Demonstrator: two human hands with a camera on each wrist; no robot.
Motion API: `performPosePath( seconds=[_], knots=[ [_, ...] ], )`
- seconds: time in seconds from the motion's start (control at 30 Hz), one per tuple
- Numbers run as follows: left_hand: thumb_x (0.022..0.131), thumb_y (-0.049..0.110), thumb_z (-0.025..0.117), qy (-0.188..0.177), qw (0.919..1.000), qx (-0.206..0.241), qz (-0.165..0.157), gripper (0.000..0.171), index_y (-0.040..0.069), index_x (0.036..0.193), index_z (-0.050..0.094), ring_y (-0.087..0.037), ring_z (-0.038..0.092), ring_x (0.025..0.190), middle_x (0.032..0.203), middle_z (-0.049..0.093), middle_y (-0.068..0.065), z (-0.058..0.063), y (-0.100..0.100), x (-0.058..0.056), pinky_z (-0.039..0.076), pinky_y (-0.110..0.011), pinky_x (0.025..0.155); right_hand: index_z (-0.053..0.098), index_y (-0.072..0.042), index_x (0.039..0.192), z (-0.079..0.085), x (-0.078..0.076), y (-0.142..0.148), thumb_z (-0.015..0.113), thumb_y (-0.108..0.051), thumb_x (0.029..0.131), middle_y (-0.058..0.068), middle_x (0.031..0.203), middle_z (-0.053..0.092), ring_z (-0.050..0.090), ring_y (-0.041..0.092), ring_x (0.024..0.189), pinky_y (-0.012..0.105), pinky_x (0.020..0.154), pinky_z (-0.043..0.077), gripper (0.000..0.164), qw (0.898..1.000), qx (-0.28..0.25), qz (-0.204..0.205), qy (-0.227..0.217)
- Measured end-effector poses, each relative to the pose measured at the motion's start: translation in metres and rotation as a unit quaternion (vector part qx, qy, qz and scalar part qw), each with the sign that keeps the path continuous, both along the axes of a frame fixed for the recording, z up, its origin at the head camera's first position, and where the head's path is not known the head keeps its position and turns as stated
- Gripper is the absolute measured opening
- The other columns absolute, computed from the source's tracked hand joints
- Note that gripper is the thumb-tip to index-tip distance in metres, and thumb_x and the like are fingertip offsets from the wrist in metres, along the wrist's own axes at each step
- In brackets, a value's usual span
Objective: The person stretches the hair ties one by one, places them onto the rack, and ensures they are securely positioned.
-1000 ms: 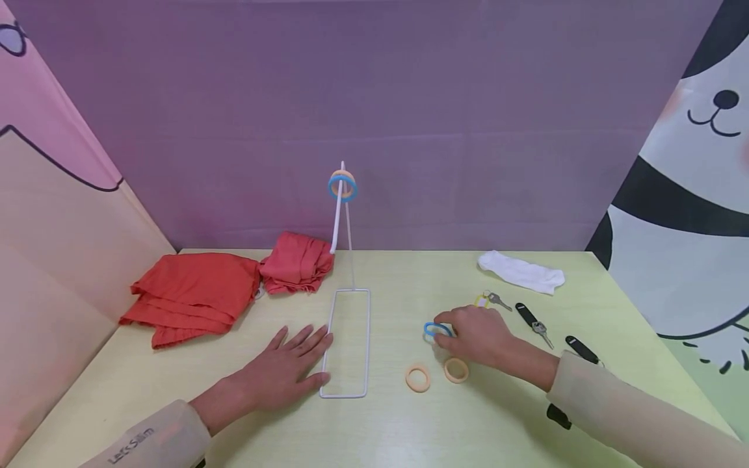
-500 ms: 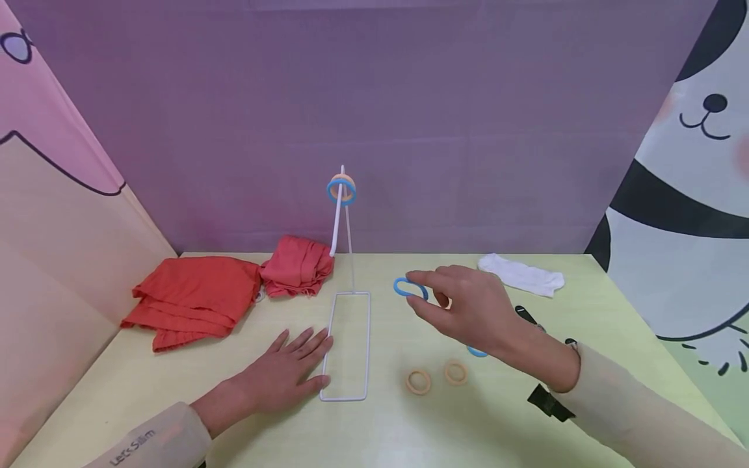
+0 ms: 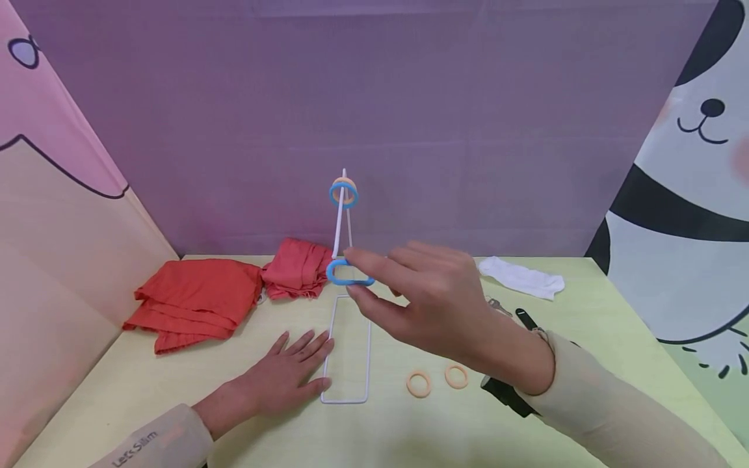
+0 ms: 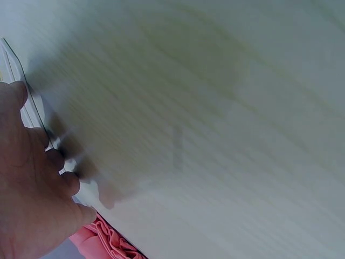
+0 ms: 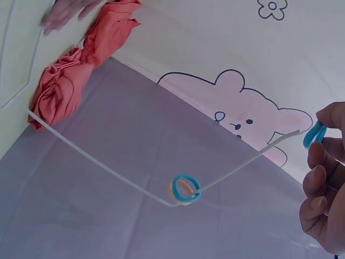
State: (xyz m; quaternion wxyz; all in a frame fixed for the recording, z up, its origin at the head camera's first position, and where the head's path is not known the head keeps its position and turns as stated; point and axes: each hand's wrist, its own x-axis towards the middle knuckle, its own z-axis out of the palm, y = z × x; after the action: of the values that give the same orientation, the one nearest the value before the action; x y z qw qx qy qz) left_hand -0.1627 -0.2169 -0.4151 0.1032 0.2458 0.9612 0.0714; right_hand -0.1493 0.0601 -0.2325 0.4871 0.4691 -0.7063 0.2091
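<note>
My right hand (image 3: 435, 302) pinches a blue hair tie (image 3: 335, 277) between thumb and fingertips, squeezed into a long oval. It is held in the air in front of the tip of a white wire stand's arm (image 3: 337, 227); the right wrist view shows the pinched hair tie (image 5: 314, 136) close by that tip. Further back on the arm hang a blue hair tie (image 3: 331, 199) and an orange one (image 3: 344, 179). My left hand (image 3: 281, 383) lies flat with fingers spread, fingertips on the left side of the stand's rectangular base (image 3: 368, 351).
Two orange hair ties (image 3: 418, 394) (image 3: 456, 376) lie on the table right of the base. Red cloths (image 3: 199, 299) (image 3: 297, 270) sit at back left. A white sock (image 3: 521, 275) and keys (image 3: 499, 305) lie to the right, partly behind my right arm.
My right hand has picked the blue hair tie up off the table and carried it left and up to the stand's arm. My left hand has stayed at the base.
</note>
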Motion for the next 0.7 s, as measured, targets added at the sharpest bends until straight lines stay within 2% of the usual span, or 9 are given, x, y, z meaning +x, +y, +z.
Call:
performPosePath(
  seconds=[0.13,0.33,0.53,0.7],
  knots=[
    [0.100,0.060,0.045,-0.005,1.0000,0.002,0.001,0.075,0.020,0.160,0.025,-0.033,0.016,0.156,0.168,0.022,0.000,0.000,0.000,0.000,0.009,-0.068,0.121,0.076,-0.019,0.110,0.002,-0.007,-0.010,0.075,-0.027,0.086,-0.006,0.061,0.057,0.044,0.009,0.051,0.021,0.045,0.031,0.025,0.999,0.008,-0.027,0.032],
    [0.100,0.060,0.043,0.001,1.0000,0.002,-0.003,0.075,0.018,0.160,0.026,-0.033,0.017,0.156,0.168,0.023,-0.002,-0.001,-0.001,0.001,0.010,-0.068,0.121,0.076,-0.021,0.106,-0.004,-0.029,-0.020,0.071,-0.025,0.088,-0.006,0.056,0.052,0.041,0.010,0.050,0.023,0.043,0.028,0.019,0.994,0.007,-0.067,0.081],
    [0.100,0.061,0.043,-0.001,1.0000,0.001,-0.001,0.075,0.020,0.160,0.024,-0.032,0.016,0.156,0.168,0.022,0.000,-0.001,0.000,0.001,0.009,-0.067,0.122,0.075,-0.021,0.105,-0.009,-0.053,-0.022,0.074,-0.023,0.085,-0.004,0.056,0.054,0.047,0.012,0.049,0.023,0.042,0.031,0.020,0.992,0.003,-0.089,0.094],
    [0.100,0.060,0.043,-0.001,1.0000,0.000,0.000,0.074,0.020,0.160,0.024,-0.032,0.016,0.157,0.168,0.022,0.000,0.000,0.000,0.000,0.009,-0.067,0.122,0.076,-0.020,0.103,-0.011,-0.071,-0.025,0.072,-0.024,0.088,-0.004,0.056,0.056,0.048,0.013,0.049,0.025,0.041,0.033,0.016,0.989,-0.001,-0.112,0.099]
  ],
)
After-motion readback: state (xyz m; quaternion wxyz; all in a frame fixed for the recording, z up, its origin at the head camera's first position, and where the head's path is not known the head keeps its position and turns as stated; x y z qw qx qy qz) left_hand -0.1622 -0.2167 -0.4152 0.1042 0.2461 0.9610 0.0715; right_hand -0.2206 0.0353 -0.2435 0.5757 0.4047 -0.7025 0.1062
